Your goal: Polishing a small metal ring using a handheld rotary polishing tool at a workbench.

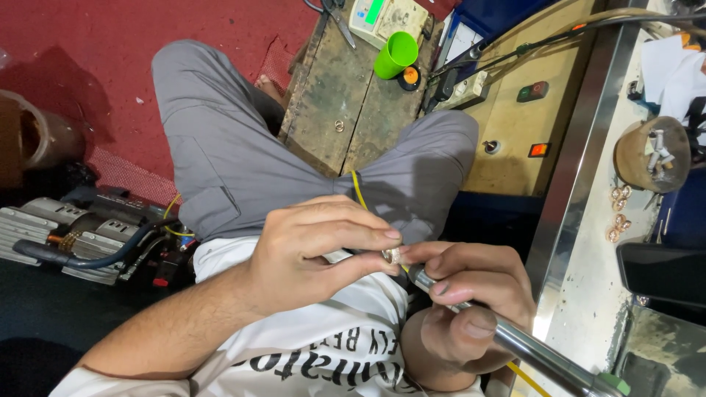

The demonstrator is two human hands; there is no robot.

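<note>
A seated person works over the lap, both hands brought together above a white shirt [323, 353] and grey trousers [243, 154]. The left hand [309, 257] has its grip pressed together on a small metal piece [391, 255], fingertips pinching it so that little of it shows (its exact shape cannot be told). The right hand [471, 294] is wrapped around a steel handpiece [515, 340], fingers closed on the shaft near its tip.

The handpiece lies on a slant, its long axis running from the lower right up toward the piece, so the tip meets the piece from the right; the piece sits at the left fingertips, just beside the right hand's forefinger, with the two hands touching or nearly so. A thin yellow cord [358, 190] runs up from between the hands across the trousers.

Beyond the knees stands a worn wooden surface [331, 95]; a green cup [395, 54] and scissors [340, 20] sit at its far edge, a small ring [339, 126] near its middle. A finned grey machine [88, 235] lies on the floor at left. On the white surface [588, 257] at right, copper-coloured pieces [618, 213] lie near its left edge.
</note>
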